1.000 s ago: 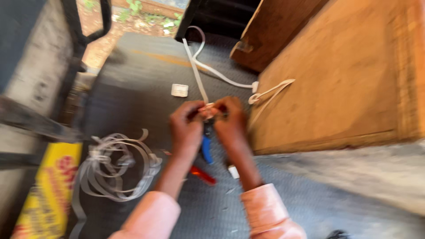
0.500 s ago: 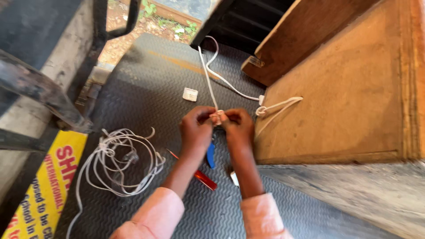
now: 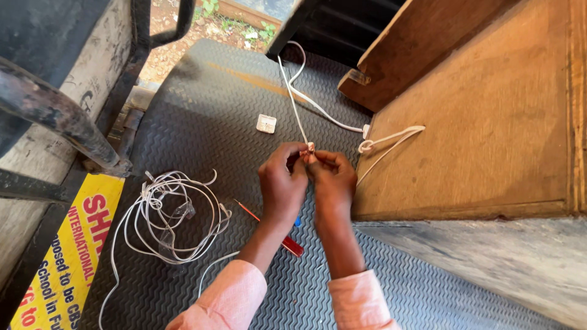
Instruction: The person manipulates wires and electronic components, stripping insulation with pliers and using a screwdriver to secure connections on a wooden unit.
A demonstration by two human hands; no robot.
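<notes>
The white flat cable (image 3: 292, 91) runs taut from the dark opening at the top of the view down over the ribbed black floor mat (image 3: 202, 110), and its near end sits pinched between both hands at the middle of the frame. The left hand (image 3: 282, 183) curls its fingers tight around the cable end from the left, thumb and forefinger pressed together at the tip. The right hand (image 3: 332, 179) meets it from the right, its fingertips also closed narrow on the same small end piece, so the two hands touch each other there. What exactly the tip looks like is hidden by the fingers.

A second white cable (image 3: 391, 139) loops with a knot against the edge of the wooden panel (image 3: 483, 116), just to the right of the hands. A small white square plug piece (image 3: 266, 123) lies on the mat above the hands, apart from them. To the left, a loose coil of thin white wire (image 3: 174, 214) sprawls on the mat. Under the forearms lies a red-handled tool (image 3: 292, 245) with a bit of blue beside it. A yellow printed board (image 3: 64, 256) leans at the lower left, near a rusty metal bar (image 3: 55, 113). Pink sleeves (image 3: 229, 299) cover both forearms.
</notes>
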